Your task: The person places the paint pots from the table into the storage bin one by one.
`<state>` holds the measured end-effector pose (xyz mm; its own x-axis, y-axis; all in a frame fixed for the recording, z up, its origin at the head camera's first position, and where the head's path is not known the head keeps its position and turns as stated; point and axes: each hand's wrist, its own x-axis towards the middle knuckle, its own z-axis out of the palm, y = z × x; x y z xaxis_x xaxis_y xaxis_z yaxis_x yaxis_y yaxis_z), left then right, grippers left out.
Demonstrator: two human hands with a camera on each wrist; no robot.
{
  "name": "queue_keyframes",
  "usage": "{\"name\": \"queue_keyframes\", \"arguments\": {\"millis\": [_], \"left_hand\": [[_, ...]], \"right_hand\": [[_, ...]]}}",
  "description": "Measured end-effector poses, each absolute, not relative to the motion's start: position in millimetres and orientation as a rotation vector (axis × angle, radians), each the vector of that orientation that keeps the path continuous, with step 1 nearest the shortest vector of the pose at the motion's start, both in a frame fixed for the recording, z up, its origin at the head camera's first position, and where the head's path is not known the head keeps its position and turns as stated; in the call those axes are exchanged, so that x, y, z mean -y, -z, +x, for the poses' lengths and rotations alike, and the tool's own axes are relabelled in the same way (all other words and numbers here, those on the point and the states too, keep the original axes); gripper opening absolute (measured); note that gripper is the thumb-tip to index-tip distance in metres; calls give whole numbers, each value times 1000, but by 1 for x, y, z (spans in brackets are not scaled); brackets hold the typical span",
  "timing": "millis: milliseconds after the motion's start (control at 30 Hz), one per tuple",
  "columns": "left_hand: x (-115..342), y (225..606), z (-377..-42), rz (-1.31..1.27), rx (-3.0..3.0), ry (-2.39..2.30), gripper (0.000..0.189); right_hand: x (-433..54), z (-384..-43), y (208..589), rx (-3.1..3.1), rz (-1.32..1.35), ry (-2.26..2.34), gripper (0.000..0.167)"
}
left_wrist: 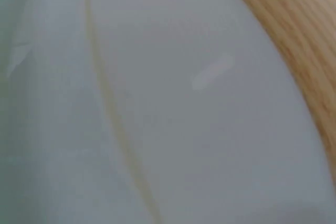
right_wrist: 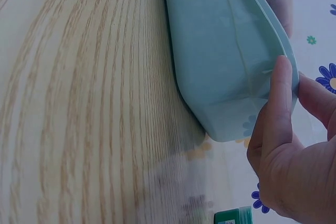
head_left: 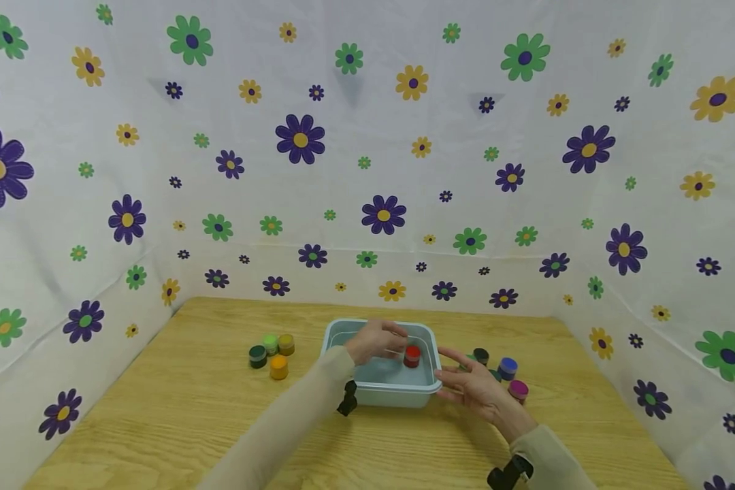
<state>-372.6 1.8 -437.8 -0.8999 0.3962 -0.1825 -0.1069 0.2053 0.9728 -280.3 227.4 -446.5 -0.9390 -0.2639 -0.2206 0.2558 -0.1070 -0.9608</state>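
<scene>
Beige left sleeve nearest, slanting up toward the tub. Left hand reaches inside, fingers loosely bent, grip slack, just beside the red pot in the tub. Right hand: fingers spread, unclenched, touching tub's right rim.

Sheeted-off work booth: white flower-printed sheeting on three sides of a light wood-grain counter. Wider room hidden.

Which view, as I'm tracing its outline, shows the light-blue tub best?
The head view: it shows the tub from above, inside and out, with the left sleeve hiding one corner. The right wrist view shows its outer wall up close; the left wrist view, only a blurred close-up, apparently of its wall.
</scene>
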Motion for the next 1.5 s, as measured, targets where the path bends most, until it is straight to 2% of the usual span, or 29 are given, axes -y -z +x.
{"name": "queue_keyframes", "arguments": {"millis": [467,967,1500], "left_hand": [[28,421,-353,376,-2140,-1809,28],[85,400,-352,510,-2320,-1695,26],[137,410,-353,464,-2323,-1634,28]], "right_hand": [[-224,-279,446,-1837,14,2111,72],[-224,-278,445,-1849,35,2100,73],[-225,-278,443,-1852,-3,2094,74]]}}
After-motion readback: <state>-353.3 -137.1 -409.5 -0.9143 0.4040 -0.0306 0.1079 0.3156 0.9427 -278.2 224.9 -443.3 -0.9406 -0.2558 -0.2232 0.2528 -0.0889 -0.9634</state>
